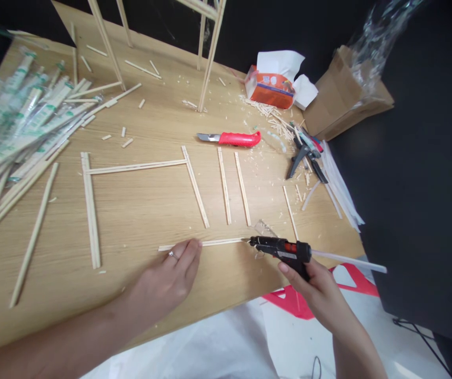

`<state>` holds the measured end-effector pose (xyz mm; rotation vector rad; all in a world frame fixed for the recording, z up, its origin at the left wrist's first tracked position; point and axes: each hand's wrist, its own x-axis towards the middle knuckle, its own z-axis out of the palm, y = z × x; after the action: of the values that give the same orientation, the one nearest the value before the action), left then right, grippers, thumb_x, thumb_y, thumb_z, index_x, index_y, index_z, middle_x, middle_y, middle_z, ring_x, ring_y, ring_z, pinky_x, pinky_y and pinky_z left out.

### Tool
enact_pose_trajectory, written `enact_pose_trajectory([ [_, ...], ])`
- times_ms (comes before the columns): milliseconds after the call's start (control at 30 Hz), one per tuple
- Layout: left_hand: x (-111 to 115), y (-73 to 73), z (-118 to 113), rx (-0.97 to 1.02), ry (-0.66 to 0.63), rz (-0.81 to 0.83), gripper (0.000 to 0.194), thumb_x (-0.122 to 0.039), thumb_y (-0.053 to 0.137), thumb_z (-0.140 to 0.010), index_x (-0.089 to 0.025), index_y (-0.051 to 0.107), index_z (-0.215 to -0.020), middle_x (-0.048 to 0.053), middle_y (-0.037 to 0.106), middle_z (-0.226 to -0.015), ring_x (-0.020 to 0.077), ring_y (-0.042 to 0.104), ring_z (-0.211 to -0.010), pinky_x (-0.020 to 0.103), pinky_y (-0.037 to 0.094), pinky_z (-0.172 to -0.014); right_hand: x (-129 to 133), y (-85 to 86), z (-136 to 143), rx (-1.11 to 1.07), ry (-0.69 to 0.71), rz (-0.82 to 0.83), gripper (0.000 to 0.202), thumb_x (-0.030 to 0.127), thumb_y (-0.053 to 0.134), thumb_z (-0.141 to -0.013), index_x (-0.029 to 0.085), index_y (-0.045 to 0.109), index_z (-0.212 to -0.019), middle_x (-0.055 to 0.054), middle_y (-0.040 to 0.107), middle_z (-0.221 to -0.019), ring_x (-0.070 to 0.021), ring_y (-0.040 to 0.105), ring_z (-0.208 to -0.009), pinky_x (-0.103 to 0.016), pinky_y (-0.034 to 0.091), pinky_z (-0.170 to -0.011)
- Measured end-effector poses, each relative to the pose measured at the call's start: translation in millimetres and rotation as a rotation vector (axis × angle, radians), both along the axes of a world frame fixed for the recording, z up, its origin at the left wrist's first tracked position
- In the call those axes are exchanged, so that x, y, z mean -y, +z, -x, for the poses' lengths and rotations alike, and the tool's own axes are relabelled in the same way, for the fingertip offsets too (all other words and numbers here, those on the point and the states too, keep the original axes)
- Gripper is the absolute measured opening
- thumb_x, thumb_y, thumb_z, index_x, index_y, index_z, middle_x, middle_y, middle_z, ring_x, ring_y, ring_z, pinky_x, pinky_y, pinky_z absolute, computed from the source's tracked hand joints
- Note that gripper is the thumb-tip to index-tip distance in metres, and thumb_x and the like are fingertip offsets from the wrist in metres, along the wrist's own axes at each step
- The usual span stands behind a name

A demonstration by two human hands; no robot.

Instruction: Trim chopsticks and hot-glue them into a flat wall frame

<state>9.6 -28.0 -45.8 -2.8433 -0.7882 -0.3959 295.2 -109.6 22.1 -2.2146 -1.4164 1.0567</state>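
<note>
- You pin a pair of slim wooden sticks (223,242) flat on the wooden table (142,210), lower centre of the frame, the fingers of your left hand (176,268) closed together over them, a ring on one finger.
- Your right hand (318,289), lower right, wraps the grip of a black glue gun (283,249), its nozzle at the pair's right end; whether metal meets wood, you cannot tell from this angle.
- A translucent glue stick (350,261) juts from the gun's rear toward the right edge of the frame.
- The likeliest trouble is a skewed joint: should your left fingers press unevenly, the two sticks could spread or roll as the nozzle pushes on their end.
- Too hard a squeeze on the gun could flood the tip and bond the pair to the tabletop beneath.
- Heat is the other hazard, since a nozzle slipping leftward along the wood would run toward your left fingertips.
- Just above the gun, centre frame, two upright stick pieces (233,188) lie within reach of a stray sleeve or glue string.
- A red-handled knife (238,139), upper centre, lies with its blade bare, a cut risk for any hand reaching across without looking.
</note>
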Motion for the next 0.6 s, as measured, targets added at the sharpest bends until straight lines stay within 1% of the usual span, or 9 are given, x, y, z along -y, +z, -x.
enact_pose_trajectory([
  [167, 2.9, -6.3, 0.4, -0.019, 0.013, 0.005, 0.042, 0.005, 0.040, -0.079, -0.006, 0.065, -0.111, 0.014, 0.063, -0.115, 0.0234, 0.056, -0.103, 0.032, 0.044, -0.083, -8.2, 10.7, 7.8, -0.013, 0.009, 0.053, 0.036, 0.045, 0.051, -0.088, 0.018, 0.059, -0.111, -0.006, 0.067, -0.090, -0.0217, 0.061, -0.083, -0.029, 0.047, -0.073],
  [233, 5.1, -9.6, 0.8, -0.027, 0.003, -0.005, 0.041, 0.004, 0.041, -0.079, -0.006, 0.064, -0.112, 0.015, 0.062, -0.118, 0.0238, 0.056, -0.105, 0.032, 0.044, -0.086, -10.1, 11.9, 10.1, -0.020, 0.023, 0.068, 0.037, 0.045, 0.051, -0.088, 0.017, 0.060, -0.111, -0.007, 0.067, -0.092, -0.0230, 0.060, -0.085, -0.030, 0.047, -0.073],
  [333, 7.5, -12.4, 1.1, -0.042, -0.009, -0.015, 0.041, 0.002, 0.040, -0.080, -0.005, 0.064, -0.112, 0.016, 0.062, -0.120, 0.0246, 0.056, -0.107, 0.034, 0.044, -0.089, -9.2, 6.0, 10.8, -0.021, 0.025, 0.047, 0.036, 0.046, 0.052, -0.088, 0.018, 0.060, -0.110, -0.007, 0.067, -0.092, -0.0237, 0.061, -0.085, -0.031, 0.047, -0.074],
  [467, 6.8, -10.6, 0.8, -0.037, -0.013, -0.027, 0.041, 0.003, 0.040, -0.079, -0.005, 0.064, -0.111, 0.016, 0.062, -0.119, 0.0239, 0.057, -0.107, 0.033, 0.042, -0.093, -8.3, -4.9, 12.0, -0.049, 0.033, 0.011, 0.032, 0.045, 0.054, -0.087, 0.022, 0.061, -0.109, -0.005, 0.067, -0.101, -0.0238, 0.060, -0.092, -0.031, 0.046, -0.079],
  [600, 5.0, -8.8, 0.0, -0.018, -0.013, -0.026, 0.041, 0.005, 0.040, -0.079, -0.003, 0.063, -0.111, 0.017, 0.064, -0.116, 0.0240, 0.058, -0.104, 0.033, 0.044, -0.090, -14.0, -5.0, 19.7, -0.108, 0.065, 0.017, 0.029, 0.043, 0.054, -0.088, 0.023, 0.062, -0.108, -0.003, 0.068, -0.099, -0.0227, 0.060, -0.093, -0.028, 0.045, -0.079],
])
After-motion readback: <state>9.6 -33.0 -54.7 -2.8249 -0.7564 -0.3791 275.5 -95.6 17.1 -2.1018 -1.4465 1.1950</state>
